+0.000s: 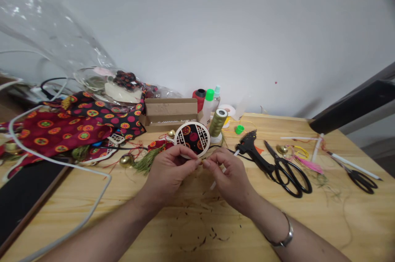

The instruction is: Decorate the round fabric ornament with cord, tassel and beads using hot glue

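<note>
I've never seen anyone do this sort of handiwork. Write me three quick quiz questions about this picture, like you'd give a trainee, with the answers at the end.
1. True or false: a bracelet is worn on the person's right wrist.
2. Which black tool lies beside the larger scissors?
A) a hammer
B) a glue gun
C) a stapler
3. Fill in the shape: the fingers of the left hand and right hand come together at the lower edge of a ____ ornament.

Key: 1. True. 2. B. 3. Round.
</note>
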Motion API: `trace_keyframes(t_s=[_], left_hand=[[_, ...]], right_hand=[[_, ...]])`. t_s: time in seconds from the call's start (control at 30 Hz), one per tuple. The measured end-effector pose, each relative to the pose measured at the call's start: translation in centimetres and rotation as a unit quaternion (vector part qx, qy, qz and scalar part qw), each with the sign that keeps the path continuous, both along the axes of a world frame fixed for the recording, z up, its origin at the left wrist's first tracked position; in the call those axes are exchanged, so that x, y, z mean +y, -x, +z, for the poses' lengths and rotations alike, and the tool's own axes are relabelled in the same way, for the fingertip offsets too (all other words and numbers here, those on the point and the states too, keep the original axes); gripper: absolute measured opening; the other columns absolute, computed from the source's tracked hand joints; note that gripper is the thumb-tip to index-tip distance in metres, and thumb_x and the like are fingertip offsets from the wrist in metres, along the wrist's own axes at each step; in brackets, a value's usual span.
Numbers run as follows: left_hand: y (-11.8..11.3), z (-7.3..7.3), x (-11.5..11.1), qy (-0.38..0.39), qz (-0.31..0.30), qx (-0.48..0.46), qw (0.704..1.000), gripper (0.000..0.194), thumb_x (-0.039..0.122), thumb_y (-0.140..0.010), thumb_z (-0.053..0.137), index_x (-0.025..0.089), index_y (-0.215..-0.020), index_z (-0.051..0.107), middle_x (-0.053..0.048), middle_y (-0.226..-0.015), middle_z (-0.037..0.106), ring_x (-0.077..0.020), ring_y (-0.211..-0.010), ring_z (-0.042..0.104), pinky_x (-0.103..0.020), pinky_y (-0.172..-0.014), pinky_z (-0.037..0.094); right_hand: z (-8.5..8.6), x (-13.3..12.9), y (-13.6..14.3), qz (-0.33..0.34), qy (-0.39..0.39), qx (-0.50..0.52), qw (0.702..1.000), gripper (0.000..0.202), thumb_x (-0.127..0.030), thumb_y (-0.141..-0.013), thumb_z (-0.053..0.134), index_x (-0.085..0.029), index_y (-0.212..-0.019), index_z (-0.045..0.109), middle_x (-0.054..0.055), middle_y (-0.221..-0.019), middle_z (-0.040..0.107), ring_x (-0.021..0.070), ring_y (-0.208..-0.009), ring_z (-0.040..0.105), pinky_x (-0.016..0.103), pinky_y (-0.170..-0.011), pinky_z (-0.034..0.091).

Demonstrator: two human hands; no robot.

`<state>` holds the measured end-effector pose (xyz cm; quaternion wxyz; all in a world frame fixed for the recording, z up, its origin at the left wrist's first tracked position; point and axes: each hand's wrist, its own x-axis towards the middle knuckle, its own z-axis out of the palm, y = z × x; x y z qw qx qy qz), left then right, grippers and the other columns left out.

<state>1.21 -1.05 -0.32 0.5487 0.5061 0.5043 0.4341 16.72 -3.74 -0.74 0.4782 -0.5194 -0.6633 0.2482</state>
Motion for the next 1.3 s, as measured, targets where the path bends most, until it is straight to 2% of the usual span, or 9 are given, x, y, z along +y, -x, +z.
trace_keyframes(t_s=[0.37, 0.53, 0.73, 0.9, 1.0, 1.07, 1.2, 1.3], left_hand=[[0.1, -0.3, 0.2, 0.008, 0.003, -0.031, 0.999, 0.013, 0.024, -0.062, 0.077, 0.018, -0.064, 0.065, 0.005, -0.055, 0.061, -0.0087, -0.051, 0.050, -0.018, -0.047, 0.036], [0.2, -0.2, 0.2, 0.002, 0.003, -0.022, 1.000, 0.012, 0.023, -0.064, 0.076, 0.018, -0.065, 0.065, 0.004, -0.056, 0.061, -0.0084, -0.052, 0.050, -0.018, -0.048, 0.036], [0.1, -0.1, 0.1, 0.004, 0.001, -0.015, 1.000, 0.012, 0.022, -0.062, 0.076, 0.018, -0.063, 0.064, 0.004, -0.055, 0.060, -0.0086, -0.051, 0.049, -0.018, -0.046, 0.035], [0.1, -0.1, 0.0, 0.006, -0.007, -0.014, 1.000, 0.011, 0.022, -0.061, 0.075, 0.019, -0.062, 0.065, 0.004, -0.054, 0.060, -0.0091, -0.050, 0.049, -0.018, -0.045, 0.034], [-0.2, 0.3, 0.1, 0.024, -0.024, -0.020, 0.999, 0.011, 0.021, -0.057, 0.076, 0.018, -0.059, 0.065, 0.004, -0.052, 0.060, -0.0085, -0.046, 0.048, -0.018, -0.044, 0.033], [-0.4, 0.5, 0.1, 0.040, -0.051, -0.027, 0.998, 0.011, 0.020, -0.055, 0.076, 0.018, -0.057, 0.065, 0.004, -0.050, 0.062, -0.0082, -0.045, 0.048, -0.019, -0.044, 0.034], [-0.5, 0.4, -0.1, 0.038, -0.095, -0.010, 0.995, 0.009, 0.019, -0.055, 0.074, 0.018, -0.056, 0.065, 0.002, -0.051, 0.063, -0.0093, -0.047, 0.051, -0.020, -0.047, 0.036], [-0.4, 0.0, -0.2, 0.023, -0.117, 0.003, 0.993, 0.007, 0.018, -0.058, 0.074, 0.017, -0.058, 0.067, 0.002, -0.053, 0.063, -0.0096, -0.049, 0.052, -0.020, -0.049, 0.038]], right_hand=[[0.0, -0.1, -0.3, -0.008, 0.044, 0.017, 0.999, 0.033, -0.030, -0.091, 0.048, -0.016, -0.067, 0.066, 0.004, -0.067, 0.061, 0.0162, -0.066, 0.055, 0.029, -0.062, 0.040], [0.0, -0.1, -0.2, -0.001, 0.042, 0.020, 0.999, 0.029, -0.029, -0.090, 0.051, -0.016, -0.067, 0.065, 0.003, -0.066, 0.059, 0.0152, -0.066, 0.055, 0.027, -0.063, 0.041], [-0.1, -0.2, 0.1, 0.005, 0.010, 0.021, 1.000, 0.023, -0.023, -0.084, 0.057, -0.019, -0.062, 0.057, 0.000, -0.064, 0.056, 0.0144, -0.066, 0.053, 0.026, -0.061, 0.041], [0.4, 0.0, -0.6, 0.009, 0.055, 0.024, 0.998, 0.041, -0.039, -0.094, 0.042, -0.017, -0.066, 0.063, 0.003, -0.066, 0.060, 0.0154, -0.066, 0.055, 0.028, -0.062, 0.041], [0.9, 0.4, -1.0, 0.019, 0.101, 0.087, 0.991, 0.036, -0.046, -0.088, 0.050, -0.017, -0.079, 0.068, 0.004, -0.075, 0.065, 0.0163, -0.069, 0.056, 0.027, -0.061, 0.042], [1.1, 0.8, -1.1, 0.040, 0.157, 0.159, 0.974, 0.031, -0.046, -0.081, 0.060, -0.017, -0.083, 0.069, 0.003, -0.075, 0.066, 0.0152, -0.067, 0.055, 0.026, -0.059, 0.042], [1.2, 1.2, -1.0, 0.060, 0.232, 0.266, 0.934, 0.024, -0.041, -0.070, 0.071, -0.016, -0.071, 0.067, -0.001, -0.059, 0.059, 0.0102, -0.053, 0.046, 0.022, -0.049, 0.037], [1.0, 1.2, -0.9, 0.045, 0.238, 0.286, 0.927, 0.019, -0.034, -0.066, 0.073, -0.017, -0.063, 0.065, -0.004, -0.052, 0.052, 0.0078, -0.047, 0.039, 0.021, -0.044, 0.031]])
